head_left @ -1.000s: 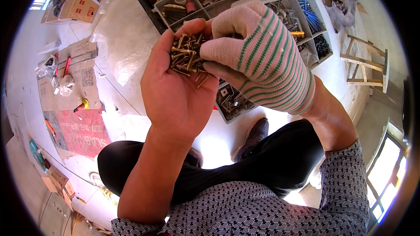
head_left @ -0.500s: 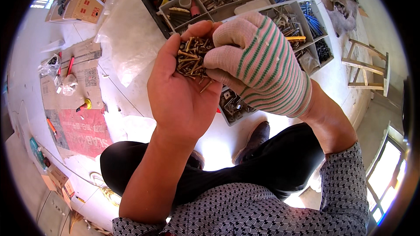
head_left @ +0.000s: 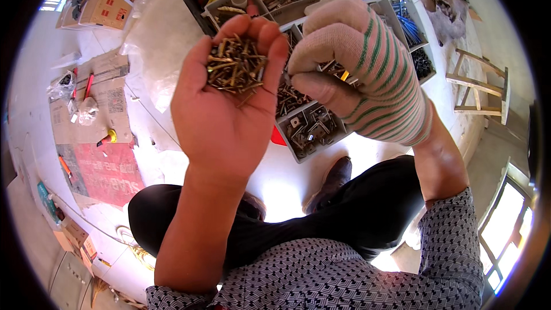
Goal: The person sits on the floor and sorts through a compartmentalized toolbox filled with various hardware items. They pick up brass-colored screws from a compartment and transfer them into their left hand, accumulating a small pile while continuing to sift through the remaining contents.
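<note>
My bare left hand (head_left: 221, 117) is cupped palm up, its fingers curled round a heap of brass-coloured screws (head_left: 236, 66). To the right of it my right hand (head_left: 359, 72), in a white knit glove with pink and green stripes, has thumb and fingertips pinched together. Whatever sits in that pinch, if anything, is too small to make out. Both hands are above a grey compartment organizer (head_left: 279, 18) filled with screws, brackets and tools. The gloved hand hides part of its middle compartments. Small metal brackets (head_left: 313, 132) lie in the near compartment.
Left on the floor lie a flattened cardboard sheet (head_left: 86, 120) with small tools and a clear plastic sheet (head_left: 155, 51). A cardboard box (head_left: 106, 1) stands at the far left. On the right is a small wooden stool (head_left: 479, 86). My shoe (head_left: 332, 183) is near the organizer.
My hands have drawn apart: the left shifted left and slightly down, the right moved right, off the screw heap. More of the screws and of the near compartments now shows.
</note>
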Demonstrator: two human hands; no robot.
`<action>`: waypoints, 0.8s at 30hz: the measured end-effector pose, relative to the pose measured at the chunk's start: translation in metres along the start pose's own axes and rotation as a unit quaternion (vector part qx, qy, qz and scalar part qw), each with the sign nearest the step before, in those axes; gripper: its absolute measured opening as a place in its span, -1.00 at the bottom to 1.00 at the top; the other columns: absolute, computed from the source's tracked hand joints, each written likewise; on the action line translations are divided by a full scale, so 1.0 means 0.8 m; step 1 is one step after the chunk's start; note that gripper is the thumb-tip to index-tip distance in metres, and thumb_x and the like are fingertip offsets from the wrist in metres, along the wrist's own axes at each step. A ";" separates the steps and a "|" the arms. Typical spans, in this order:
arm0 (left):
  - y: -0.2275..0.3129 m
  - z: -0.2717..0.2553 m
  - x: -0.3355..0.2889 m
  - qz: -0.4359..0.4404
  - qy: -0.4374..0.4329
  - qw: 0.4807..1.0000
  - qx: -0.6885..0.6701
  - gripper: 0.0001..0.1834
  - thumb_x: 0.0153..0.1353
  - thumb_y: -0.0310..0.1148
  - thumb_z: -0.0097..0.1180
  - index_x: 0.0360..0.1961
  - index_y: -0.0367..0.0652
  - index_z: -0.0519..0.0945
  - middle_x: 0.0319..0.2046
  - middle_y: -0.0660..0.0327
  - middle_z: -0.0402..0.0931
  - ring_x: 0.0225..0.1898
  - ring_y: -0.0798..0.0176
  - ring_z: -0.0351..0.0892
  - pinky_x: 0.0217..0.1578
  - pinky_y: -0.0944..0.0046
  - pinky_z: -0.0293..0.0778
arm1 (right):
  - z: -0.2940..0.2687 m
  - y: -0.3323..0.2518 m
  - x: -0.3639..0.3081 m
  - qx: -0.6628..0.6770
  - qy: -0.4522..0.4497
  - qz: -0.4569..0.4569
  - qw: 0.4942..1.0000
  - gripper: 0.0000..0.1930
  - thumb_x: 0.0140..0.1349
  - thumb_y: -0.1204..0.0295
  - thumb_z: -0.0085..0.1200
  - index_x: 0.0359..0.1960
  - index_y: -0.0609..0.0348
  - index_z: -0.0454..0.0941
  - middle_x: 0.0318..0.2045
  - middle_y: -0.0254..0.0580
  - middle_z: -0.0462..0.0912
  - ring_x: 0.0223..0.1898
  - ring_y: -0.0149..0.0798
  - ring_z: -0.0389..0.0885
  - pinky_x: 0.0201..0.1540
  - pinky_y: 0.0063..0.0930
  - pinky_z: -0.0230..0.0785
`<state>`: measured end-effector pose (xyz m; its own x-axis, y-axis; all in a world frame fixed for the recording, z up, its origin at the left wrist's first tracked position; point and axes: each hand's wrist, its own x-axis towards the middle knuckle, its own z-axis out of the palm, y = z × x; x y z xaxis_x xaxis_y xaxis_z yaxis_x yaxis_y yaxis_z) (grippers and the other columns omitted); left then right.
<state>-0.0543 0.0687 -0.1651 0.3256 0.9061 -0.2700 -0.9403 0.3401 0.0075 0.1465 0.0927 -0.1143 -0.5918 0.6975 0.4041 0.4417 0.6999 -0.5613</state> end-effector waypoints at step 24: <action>0.031 0.010 0.001 0.050 -0.044 0.998 -0.007 -0.61 0.56 -0.41 -0.20 0.16 -0.59 0.42 0.08 -0.20 0.53 0.23 -0.12 0.51 0.42 -0.12 0.38 | 0.041 0.049 -0.036 -0.141 -0.125 0.034 0.982 -0.75 0.18 0.45 0.32 -0.10 0.09 0.64 -0.17 -0.22 0.63 -0.11 -0.07 0.61 -0.01 -0.22 0.49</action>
<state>-0.0765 0.0803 -0.1573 0.2360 0.9543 -0.1833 -0.9698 0.2432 0.0173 0.1591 0.0951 -0.1719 -0.6859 0.7093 0.1628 0.6339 0.6922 -0.3451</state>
